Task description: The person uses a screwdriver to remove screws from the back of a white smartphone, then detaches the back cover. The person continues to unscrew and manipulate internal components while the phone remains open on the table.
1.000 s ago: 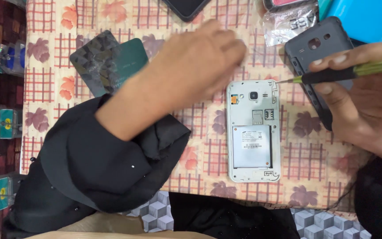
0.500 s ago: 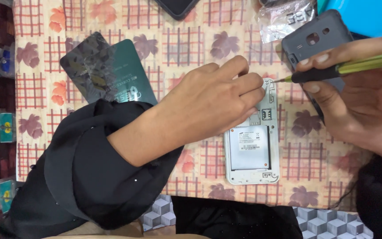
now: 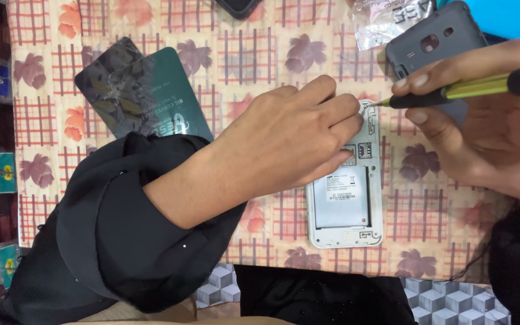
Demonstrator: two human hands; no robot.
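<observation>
I have my left hand point(image 3: 290, 141) laid across the top half of the white phone point(image 3: 347, 198), which lies face down with its back cover off near the front edge of the table, on the patterned tablecloth point(image 3: 254, 48) with its red grids and leaf prints. The fingers of that hand are pressed close together and curled down, their tips resting on the phone's upper corner; they pin the phone rather than pinch it, as far as I can tell (the fingertips themselves are partly out of sight beneath the knuckles). My right hand point(image 3: 489, 138) pinches a slim screwdriver point(image 3: 470, 89) with a yellow-green shaft and black grip between thumb and forefinger, held almost level, its metal tip touching the top edge of the phone just beside my left fingertips. The phone's battery point(image 3: 341, 203) sits exposed in the lower part of the open back. Just behind my right hand lies the dark grey back cover point(image 3: 431, 39), partly hidden by my fingers. Well apart to the left, two flat cards point(image 3: 145, 96), one dark and one green, overlap on the cloth beside my black sleeve point(image 3: 121, 229).
</observation>
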